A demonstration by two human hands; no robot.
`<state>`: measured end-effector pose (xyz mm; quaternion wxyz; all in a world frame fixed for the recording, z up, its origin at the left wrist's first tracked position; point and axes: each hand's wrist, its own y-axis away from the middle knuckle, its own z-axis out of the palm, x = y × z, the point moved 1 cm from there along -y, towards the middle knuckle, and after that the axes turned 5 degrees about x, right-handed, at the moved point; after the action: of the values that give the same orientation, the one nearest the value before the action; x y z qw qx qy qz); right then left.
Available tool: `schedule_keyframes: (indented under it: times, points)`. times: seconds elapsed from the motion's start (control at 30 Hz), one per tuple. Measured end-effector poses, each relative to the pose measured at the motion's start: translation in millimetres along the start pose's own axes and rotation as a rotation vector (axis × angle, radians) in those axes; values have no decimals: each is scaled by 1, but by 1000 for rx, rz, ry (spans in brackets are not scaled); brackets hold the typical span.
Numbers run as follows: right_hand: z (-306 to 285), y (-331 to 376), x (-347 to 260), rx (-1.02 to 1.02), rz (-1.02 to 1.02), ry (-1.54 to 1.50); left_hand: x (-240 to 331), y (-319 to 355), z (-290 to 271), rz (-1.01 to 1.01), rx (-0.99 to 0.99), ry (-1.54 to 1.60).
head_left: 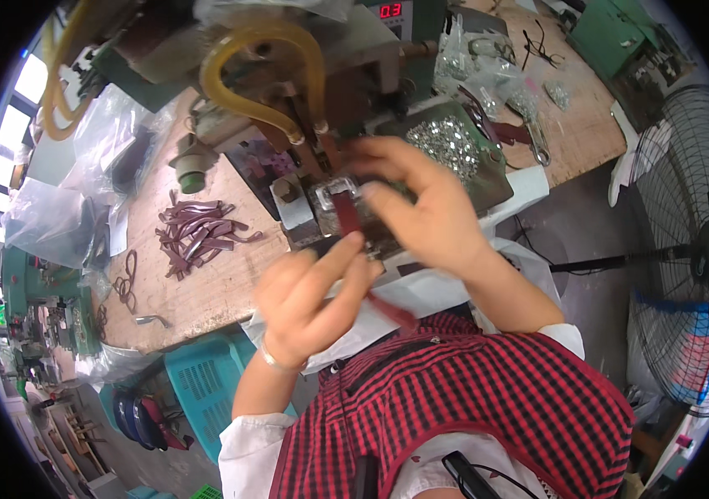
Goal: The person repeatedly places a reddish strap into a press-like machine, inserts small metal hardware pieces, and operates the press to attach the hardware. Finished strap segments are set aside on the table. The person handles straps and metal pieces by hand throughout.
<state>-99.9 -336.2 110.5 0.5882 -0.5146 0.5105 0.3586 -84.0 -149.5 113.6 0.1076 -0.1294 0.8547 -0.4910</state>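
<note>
My left hand point(300, 303) is closed, thumb and forefinger on a dark red strap point(346, 214). The strap's upper end lies at a shiny metal buckle point(326, 196) on the machine's small work block, and its loose tail hangs below my fingers. My right hand point(433, 204) reaches in from the right, thumb beside the buckle and fingers smeared by motion beneath the machine head point(321, 154). Whether anything is between those fingers cannot be seen. A heap of similar dark red straps point(196, 234) lies on the wooden table to the left.
Right of the machine, a green tray point(496, 187) holds many small shiny metal pieces. Yellow hoses point(314, 62) loop above my hands. Plastic bags point(59, 220) lie at left; a black fan point(679, 241) stands at right, a turquoise crate point(196, 374) below the table.
</note>
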Motion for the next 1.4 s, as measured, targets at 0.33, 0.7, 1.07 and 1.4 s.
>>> schedule_keyframes:
  times: [0.33,0.7,1.07,1.4]
  points:
    - [-90,-3,124,397,-298,1034,-13,17,30,85,104,115]
    - [-92,-38,121,303,-500,898,-13,50,1,-181,97,78]
    - [-71,-25,130,701,98,-115,-290,291,-75,-1341,-237,-568]
    - [-69,-13,117,590,-11,162,-167,165,27,-959,-765,-647]
